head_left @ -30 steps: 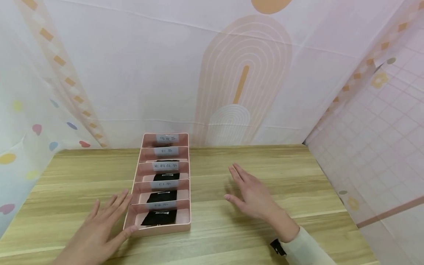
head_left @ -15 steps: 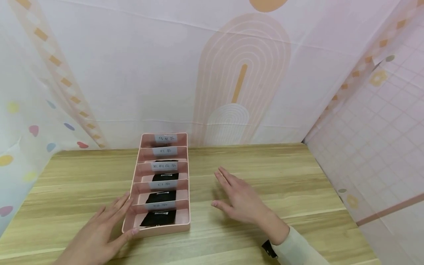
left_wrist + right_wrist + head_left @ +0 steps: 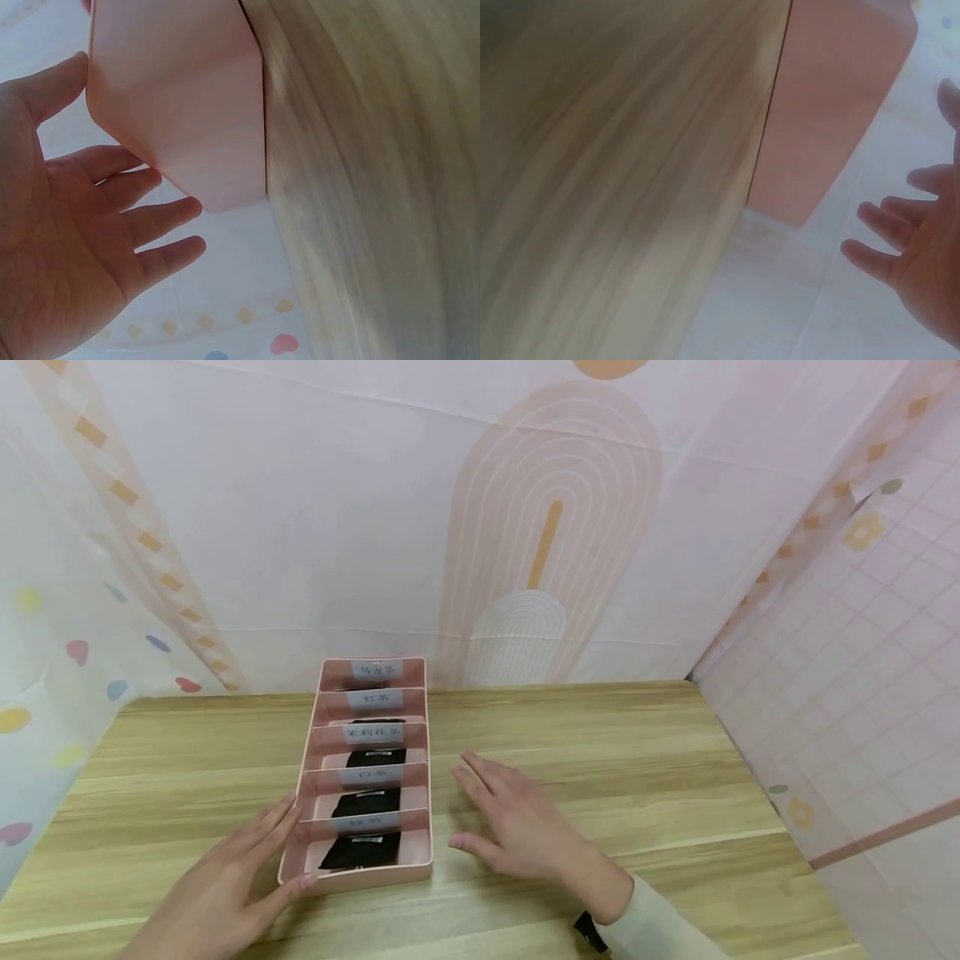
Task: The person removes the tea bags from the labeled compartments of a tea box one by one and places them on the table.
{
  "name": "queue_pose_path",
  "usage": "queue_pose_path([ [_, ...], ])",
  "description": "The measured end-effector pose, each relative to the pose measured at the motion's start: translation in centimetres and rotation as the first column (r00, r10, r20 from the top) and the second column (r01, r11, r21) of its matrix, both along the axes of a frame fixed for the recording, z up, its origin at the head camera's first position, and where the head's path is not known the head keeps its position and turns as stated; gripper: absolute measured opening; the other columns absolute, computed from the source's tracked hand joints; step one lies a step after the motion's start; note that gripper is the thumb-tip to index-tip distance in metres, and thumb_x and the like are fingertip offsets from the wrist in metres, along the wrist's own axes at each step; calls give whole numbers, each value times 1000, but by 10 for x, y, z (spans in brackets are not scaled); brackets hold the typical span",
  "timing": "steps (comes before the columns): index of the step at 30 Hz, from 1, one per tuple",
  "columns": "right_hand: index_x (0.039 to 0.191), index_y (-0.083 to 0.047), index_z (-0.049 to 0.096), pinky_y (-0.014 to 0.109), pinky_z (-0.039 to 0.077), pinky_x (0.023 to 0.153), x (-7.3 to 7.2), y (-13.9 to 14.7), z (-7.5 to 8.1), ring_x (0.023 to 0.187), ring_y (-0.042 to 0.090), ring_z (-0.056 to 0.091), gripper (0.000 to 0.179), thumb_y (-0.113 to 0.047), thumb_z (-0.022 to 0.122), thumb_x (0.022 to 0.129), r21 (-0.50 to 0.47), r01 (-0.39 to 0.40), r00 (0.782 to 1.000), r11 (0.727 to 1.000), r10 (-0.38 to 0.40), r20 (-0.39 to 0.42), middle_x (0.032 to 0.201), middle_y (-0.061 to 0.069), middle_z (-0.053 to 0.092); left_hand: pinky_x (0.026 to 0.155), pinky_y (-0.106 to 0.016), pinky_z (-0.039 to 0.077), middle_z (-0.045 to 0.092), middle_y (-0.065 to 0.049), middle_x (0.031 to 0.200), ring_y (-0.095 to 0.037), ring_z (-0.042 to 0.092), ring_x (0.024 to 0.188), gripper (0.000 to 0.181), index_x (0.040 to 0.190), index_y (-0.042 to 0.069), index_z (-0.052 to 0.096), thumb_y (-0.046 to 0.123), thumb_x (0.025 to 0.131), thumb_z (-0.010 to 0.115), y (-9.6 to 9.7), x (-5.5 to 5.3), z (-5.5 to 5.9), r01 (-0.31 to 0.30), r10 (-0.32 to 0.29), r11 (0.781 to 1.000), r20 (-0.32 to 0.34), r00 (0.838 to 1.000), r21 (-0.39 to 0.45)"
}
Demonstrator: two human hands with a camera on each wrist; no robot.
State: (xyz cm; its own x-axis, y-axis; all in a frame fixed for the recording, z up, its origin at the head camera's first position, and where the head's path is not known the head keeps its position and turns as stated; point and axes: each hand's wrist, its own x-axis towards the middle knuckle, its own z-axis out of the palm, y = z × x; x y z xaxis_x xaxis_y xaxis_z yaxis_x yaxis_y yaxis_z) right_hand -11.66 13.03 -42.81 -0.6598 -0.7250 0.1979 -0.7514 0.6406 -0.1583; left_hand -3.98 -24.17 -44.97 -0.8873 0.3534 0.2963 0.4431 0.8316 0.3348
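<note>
A long pink box [image 3: 369, 881] with several compartments stands on the table left of centre, its dividers bearing pale handwritten labels [image 3: 363, 822]. Flat black packets [image 3: 362, 852] lie in its compartments; those farther back are partly hidden by the dividers. My left hand [image 3: 217, 885] is at the box's near left corner, fingers extended along the left side and thumb at the front rim. In the left wrist view its fingertips meet the pink wall [image 3: 180, 105]. My right hand [image 3: 521, 827], fingers spread and holding nothing, hovers just right of the box, apart from its wall [image 3: 825, 112].
The wood-grain table [image 3: 637, 760] reaches back to a patterned cloth backdrop [image 3: 337, 527], which the far end of the box nearly meets. More cloth hangs at the left and right sides. A black strap [image 3: 590, 932] shows by the right sleeve [image 3: 652, 918].
My right hand has moved left, from the open table toward the box's right side. The left hand stays at the box's left corner, and the box keeps its place.
</note>
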Motion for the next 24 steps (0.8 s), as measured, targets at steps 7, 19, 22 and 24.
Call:
queue_pose_path([
  [7,158,-5,44,47,38,120,8,-21,1,145,30,46,78,-56,62,102,-27,-74,996,997,73,-43,164,15,40,107,2,2,54,-20,153,-45,60,128,82,147,-3,58,42,85,87,0,2,0,-8,7,1000,13,1000,9],
  [19,149,-5,56,38,43,115,22,-51,-3,137,22,54,66,-47,70,99,-86,-216,968,973,201,-150,149,10,58,103,2,3,51,-19,156,-42,59,130,86,153,0,51,44,87,85,2,4,3,-36,35,999,63,997,16],
  [22,144,-6,60,35,42,115,25,-58,-4,135,19,55,60,-46,70,100,-88,-242,960,966,225,-167,146,8,61,102,3,3,51,-18,156,-41,61,129,85,151,-1,53,44,87,85,2,4,2,-31,30,999,54,998,13],
  [24,141,-6,63,34,41,116,27,-62,-5,134,19,56,55,-43,70,101,-92,-262,955,961,244,-166,143,6,63,102,3,3,51,-18,157,-41,61,129,84,150,-2,54,42,86,86,2,3,1,-24,24,1000,41,999,12],
])
